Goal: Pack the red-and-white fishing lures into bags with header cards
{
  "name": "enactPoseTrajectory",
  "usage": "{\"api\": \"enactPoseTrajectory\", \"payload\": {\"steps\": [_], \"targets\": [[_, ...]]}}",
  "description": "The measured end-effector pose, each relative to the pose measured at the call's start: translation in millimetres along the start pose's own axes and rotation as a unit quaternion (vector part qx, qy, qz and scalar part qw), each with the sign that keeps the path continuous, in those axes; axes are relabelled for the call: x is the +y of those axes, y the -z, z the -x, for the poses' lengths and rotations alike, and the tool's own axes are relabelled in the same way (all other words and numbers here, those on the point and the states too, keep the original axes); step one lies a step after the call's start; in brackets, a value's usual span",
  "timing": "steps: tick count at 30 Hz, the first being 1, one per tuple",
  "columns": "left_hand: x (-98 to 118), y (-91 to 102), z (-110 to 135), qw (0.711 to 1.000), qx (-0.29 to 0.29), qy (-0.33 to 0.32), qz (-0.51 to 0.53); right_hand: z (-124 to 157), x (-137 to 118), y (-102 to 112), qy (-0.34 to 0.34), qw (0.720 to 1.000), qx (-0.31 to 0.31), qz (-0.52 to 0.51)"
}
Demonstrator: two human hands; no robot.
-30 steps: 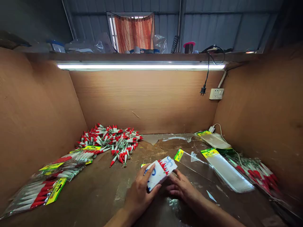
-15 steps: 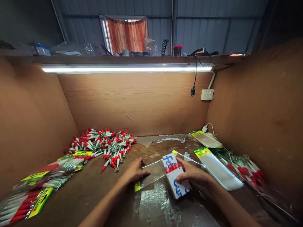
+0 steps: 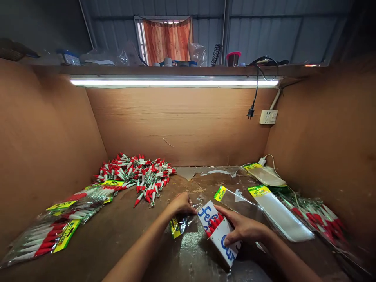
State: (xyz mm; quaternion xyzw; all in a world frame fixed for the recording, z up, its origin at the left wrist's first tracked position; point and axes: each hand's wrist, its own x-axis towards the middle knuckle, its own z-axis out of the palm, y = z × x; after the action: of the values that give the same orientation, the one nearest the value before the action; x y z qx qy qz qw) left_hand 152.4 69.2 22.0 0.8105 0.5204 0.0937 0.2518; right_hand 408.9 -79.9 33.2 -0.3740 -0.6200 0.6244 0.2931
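Red-tipped lures (image 3: pixel 215 225) inside white box (image 3: pixel 219 243)

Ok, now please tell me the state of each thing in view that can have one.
White holder, tilted, red lure ends showing
Right hand, gripping the white holder
Clear bag, bent and wrinkled
Left hand, fingers curled at the clear bag, exact grip unclear
Loose lures, heaped
Lure packs, filled
Bag stack, lying flat
Black plug, hanging, unplugged
Tube lamp, lit
Curtain, drawn mostly shut
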Motion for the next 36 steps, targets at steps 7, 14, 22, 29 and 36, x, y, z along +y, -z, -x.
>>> {"api": "enactPoseTrajectory", "payload": {"steps": [7,14,22,29,36], "targets": [[-12.1,34.8,16.8,0.994,0.075,-0.052,0.057,-8.4,11.2,0.6,0.025,0.975,0.076,0.208],[-14.4,44.3,71.9,0.978,0.159,-0.112,0.078,-9.3,20.3,-15.8,-0.006,0.910,0.238,0.339],[-26.4,50.3,94.0,0.949,0.206,-0.234,0.039,-2.4,7.8,-27.3,-0.027,0.897,0.195,0.397],[-44.9,53.8,91.7,0.978,0.019,-0.187,0.090,6.5,6.9,-11.8,-0.072,0.897,0.179,0.398],[-46.6,51.1,97.8,0.976,-0.084,-0.193,0.054,2.3,9.5,-30.1,-0.070,0.885,0.182,0.423]]}}
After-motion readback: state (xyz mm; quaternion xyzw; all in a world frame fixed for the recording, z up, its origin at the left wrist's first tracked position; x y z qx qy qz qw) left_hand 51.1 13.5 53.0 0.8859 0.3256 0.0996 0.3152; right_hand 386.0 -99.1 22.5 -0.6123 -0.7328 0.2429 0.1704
